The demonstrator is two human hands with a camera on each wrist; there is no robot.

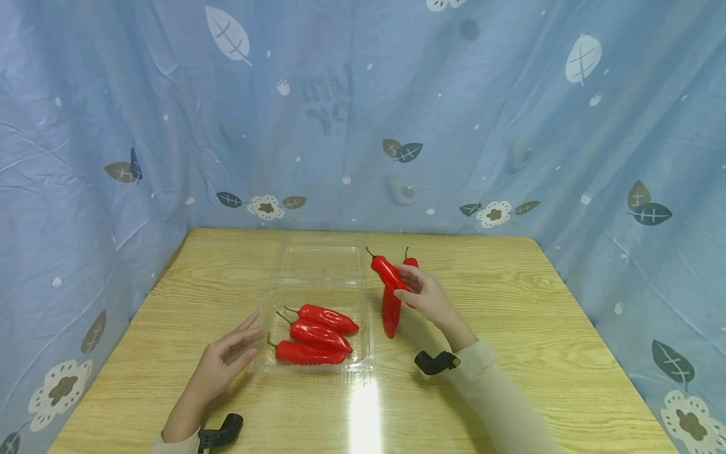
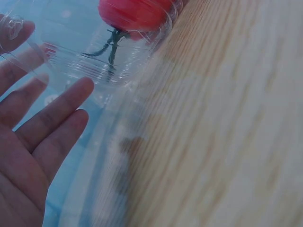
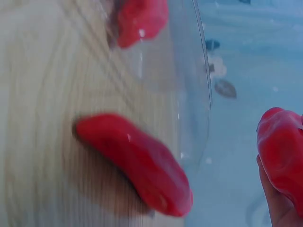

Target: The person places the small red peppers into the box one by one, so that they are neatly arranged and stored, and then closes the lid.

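Note:
My right hand (image 1: 422, 296) grips a red pepper (image 1: 387, 272) with a green stem, held up off the table right of the clear plastic box. In the right wrist view the held pepper (image 3: 284, 156) shows at the right edge. Beneath it, another red pepper (image 1: 391, 314) lies on the table, partly hidden by the hand. The clear box (image 1: 367, 340) has its lid (image 1: 320, 261) folded back, and three red peppers (image 1: 320, 336) lie inside, stems to the left. Beside the box's left wall is my left hand (image 1: 224, 362), fingers spread and holding nothing.
A wooden table (image 1: 482, 284) carries everything. Blue patterned curtain (image 1: 351, 113) hangs behind it and on both sides. Black wrist cameras (image 1: 435, 362) sit on both wrists. Light glares off the table in front of the box.

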